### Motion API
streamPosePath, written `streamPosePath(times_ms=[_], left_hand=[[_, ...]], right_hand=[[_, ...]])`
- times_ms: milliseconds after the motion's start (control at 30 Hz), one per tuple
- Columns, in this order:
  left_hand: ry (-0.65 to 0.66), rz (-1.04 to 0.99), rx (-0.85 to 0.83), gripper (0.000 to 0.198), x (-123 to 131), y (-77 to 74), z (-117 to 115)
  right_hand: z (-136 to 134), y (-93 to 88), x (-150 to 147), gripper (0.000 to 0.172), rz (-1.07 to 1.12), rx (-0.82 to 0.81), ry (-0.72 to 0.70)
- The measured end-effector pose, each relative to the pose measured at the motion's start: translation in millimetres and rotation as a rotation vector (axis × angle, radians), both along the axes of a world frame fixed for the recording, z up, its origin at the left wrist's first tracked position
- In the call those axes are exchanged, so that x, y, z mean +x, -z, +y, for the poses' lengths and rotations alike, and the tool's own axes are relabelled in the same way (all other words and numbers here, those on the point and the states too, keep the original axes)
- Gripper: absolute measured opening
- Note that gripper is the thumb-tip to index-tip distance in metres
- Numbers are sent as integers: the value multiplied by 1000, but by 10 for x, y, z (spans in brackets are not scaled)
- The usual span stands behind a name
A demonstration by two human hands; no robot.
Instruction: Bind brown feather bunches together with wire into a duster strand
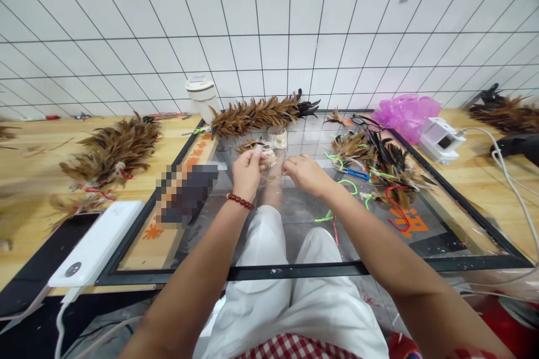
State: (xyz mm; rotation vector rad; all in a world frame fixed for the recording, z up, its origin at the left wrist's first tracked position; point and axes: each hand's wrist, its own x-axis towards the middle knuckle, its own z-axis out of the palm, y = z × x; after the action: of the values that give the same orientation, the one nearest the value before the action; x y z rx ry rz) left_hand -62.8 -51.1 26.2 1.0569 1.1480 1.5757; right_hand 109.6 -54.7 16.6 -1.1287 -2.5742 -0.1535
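My left hand (247, 171), with a dark red bead bracelet on its wrist, pinches a small bundle of brown feathers (268, 161) by its pale quill ends. Beside it, on the right, my right hand (309, 173) has its fingers pressed together. What they hold is too small to make out; it may be a thin thread. Just beyond the hands stands a small pale cylinder (277, 138), perhaps a roll. Both hands are above a glass panel (290, 235) in a black frame, through which my legs show.
A long feather garland (256, 114) lies at the back beside a white canister (202, 95). Loose feathers (356, 148), blue-handled snips (356, 174) and green and red wires lie on the right. A pink plastic bag (406, 115) and a white device (442, 139) sit farther right. Left are another garland (115, 151) and a power bank (99, 241).
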Motion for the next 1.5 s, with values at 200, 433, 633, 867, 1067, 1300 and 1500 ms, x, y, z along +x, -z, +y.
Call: streamPosePath(times_ms=[200,433,633,867,1067,1300,1500], left_hand=[[231,251,-50,16,113,142,-94],[346,250,-103,29,131,128,-136],[276,83,-166,18,144,16,-150],[363,18,-130,23,163,-13,-193],[518,-66,-211,26,141,-18,-204],[454,-73,-180,18,133,6,-174],[555,-79,-159,19,156,10,-191]], right_hand=[[-47,-115,-18,25,8,143,-51],[-57,-81,-22,21,219,99,67],[18,-75,-20,27,869,-150,140],[25,-86,-113,26,1218,-567,-12],[16,-86,-105,26,1235,-577,28],[53,-63,-110,32,1346,-647,23],[2,-117,-107,34,1219,-677,-35]])
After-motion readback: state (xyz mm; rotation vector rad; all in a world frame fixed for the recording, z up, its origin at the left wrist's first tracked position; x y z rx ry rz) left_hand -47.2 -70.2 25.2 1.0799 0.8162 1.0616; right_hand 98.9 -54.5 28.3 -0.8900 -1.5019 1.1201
